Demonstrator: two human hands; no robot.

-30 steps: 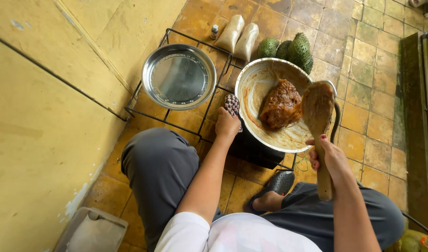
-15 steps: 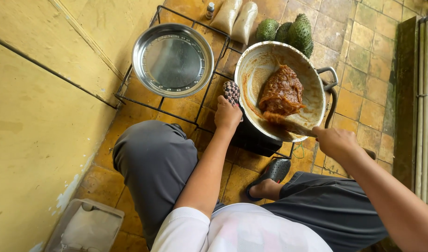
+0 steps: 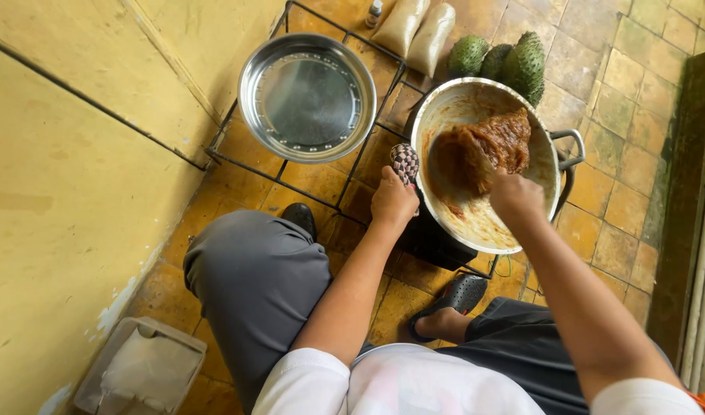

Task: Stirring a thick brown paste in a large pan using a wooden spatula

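Note:
A metal pot [image 3: 552,165] with a lump of brown dough-like paste [image 3: 494,142] stands on a small burner on the tiled floor. My left hand [image 3: 393,201] grips the pot's left handle through a checked cloth [image 3: 404,161]. My right hand [image 3: 515,196] is over the pot, closed around a wooden paddle [image 3: 456,157] whose blade is pushed into the paste and partly blurred. My grey-trousered knees and dark sandals sit below the pot.
An empty round steel pan [image 3: 306,96] rests on a black wire rack [image 3: 291,173] to the left. Green spiky fruits [image 3: 514,61], two filled bags [image 3: 418,27] and a small bottle [image 3: 374,11] lie behind. A yellow wall runs left; a plastic tub [image 3: 141,369] sits bottom left.
My right hand has brought the wooden paddle from outside the pot's right rim down into the pot and pushed it left through the paste. The left hand has stayed on the handle.

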